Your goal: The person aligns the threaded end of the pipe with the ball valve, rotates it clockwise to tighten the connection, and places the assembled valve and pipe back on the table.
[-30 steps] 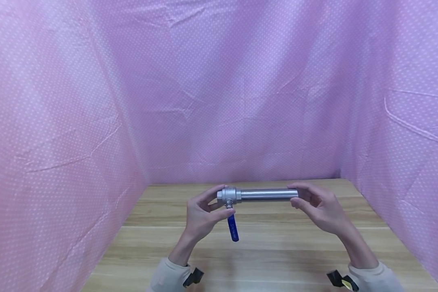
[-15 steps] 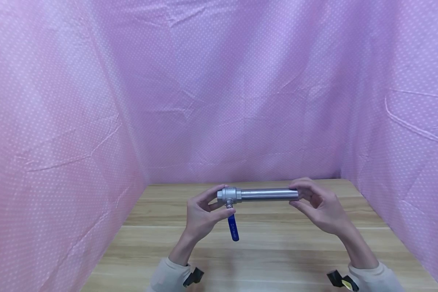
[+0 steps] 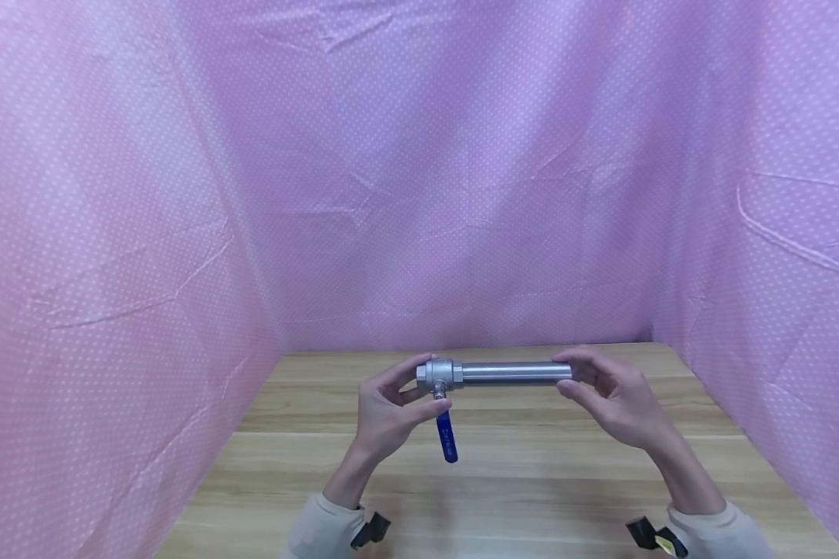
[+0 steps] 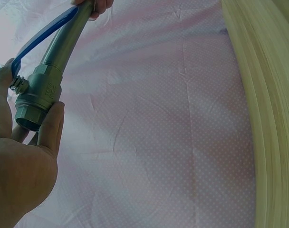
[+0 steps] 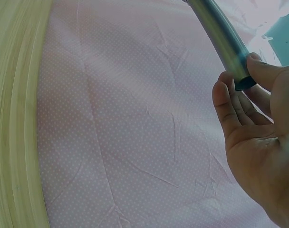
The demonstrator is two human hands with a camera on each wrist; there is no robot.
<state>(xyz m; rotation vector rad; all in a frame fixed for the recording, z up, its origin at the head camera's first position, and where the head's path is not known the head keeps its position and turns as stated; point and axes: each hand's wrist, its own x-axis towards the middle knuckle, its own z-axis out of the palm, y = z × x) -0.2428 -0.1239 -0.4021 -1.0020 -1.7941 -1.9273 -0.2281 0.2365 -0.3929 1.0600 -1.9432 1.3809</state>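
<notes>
A silver ball valve (image 3: 439, 374) with a blue lever handle (image 3: 447, 439) is joined to a straight metal pipe (image 3: 513, 373), both held level above the table. My left hand (image 3: 386, 411) grips the valve body, its thumb against the base of the lever. In the left wrist view the valve's open hexagonal end (image 4: 30, 118) faces my palm. At the pipe's far right end, my right hand (image 3: 618, 400) pinches the tube between thumb and fingers. The right wrist view shows the pipe's end (image 5: 244, 83) between those fingertips.
A wooden table (image 3: 517, 497) lies beneath both hands. Pink dotted cloth (image 3: 461, 194) walls it in at the back and both sides. Each pale sleeve has a black strap piece (image 3: 372, 531) near the wrist.
My right thumb came off the pipe's end half a second ago, with the fingers shifting, and now presses on it again. The valve and left hand have stayed in place.
</notes>
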